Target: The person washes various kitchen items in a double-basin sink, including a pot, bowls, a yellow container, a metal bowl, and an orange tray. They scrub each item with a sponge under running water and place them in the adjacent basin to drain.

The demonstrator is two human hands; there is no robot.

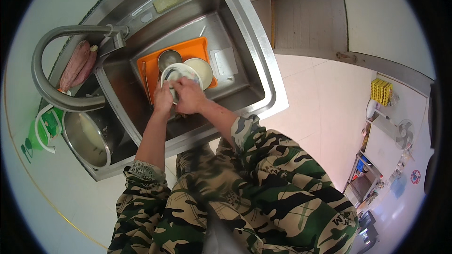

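Observation:
Over the large basin of a steel sink (240, 63), my left hand (163, 98) grips the near left rim of a white bowl with coloured marks (192, 71). My right hand (189, 95) reaches into that bowl, its fingers bent and slightly blurred; whether they hold anything cannot be seen. Beneath, an orange plastic tray (196, 44) carries a small metal bowl (170, 57), a cream-coloured bowl (203, 72) and a thin metal utensil (145, 77) at its left side. The held bowl partly hides both other bowls.
A curved steel faucet (40, 63) arches over the smaller left basin, where a metal pot (86, 141) stands. Two purple-skinned sweet potatoes (78, 65) lie behind the faucet. Green plastic bottles (40, 132) stand at the far left. A translucent white piece (226, 62) lies right of the tray.

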